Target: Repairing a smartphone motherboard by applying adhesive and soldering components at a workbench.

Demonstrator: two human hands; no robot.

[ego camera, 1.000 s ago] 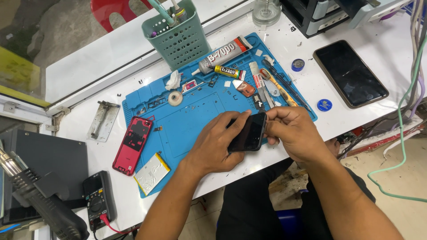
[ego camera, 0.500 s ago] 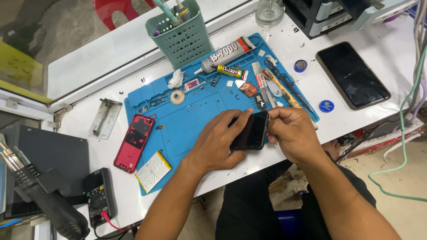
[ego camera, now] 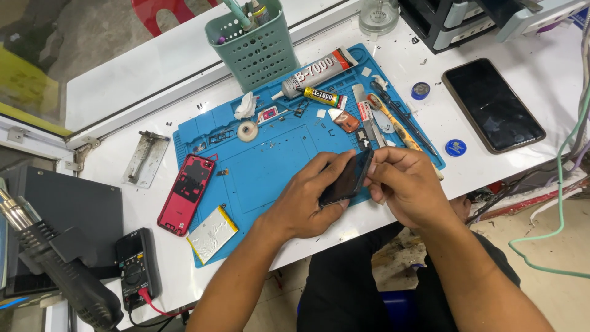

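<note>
Item: thin black rectangular phone (ego camera: 345, 182), tilted on edge, pinched between left hand (ego camera: 305, 203) and right hand (ego camera: 410, 187) over the blue silicone work mat (ego camera: 264, 169); its far face is hidden, and the right fingertips possibly grip a small tool. Beyond the fingers: grey adhesive tube (ego camera: 316, 72), green perforated basket (ego camera: 255, 46); left of them, red phone back cover (ego camera: 187, 193).

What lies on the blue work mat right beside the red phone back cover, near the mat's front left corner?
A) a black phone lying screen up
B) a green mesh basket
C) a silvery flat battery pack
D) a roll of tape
C: a silvery flat battery pack with a yellow edge lies next to the red phone back cover at the front left corner of the blue work mat.
</note>
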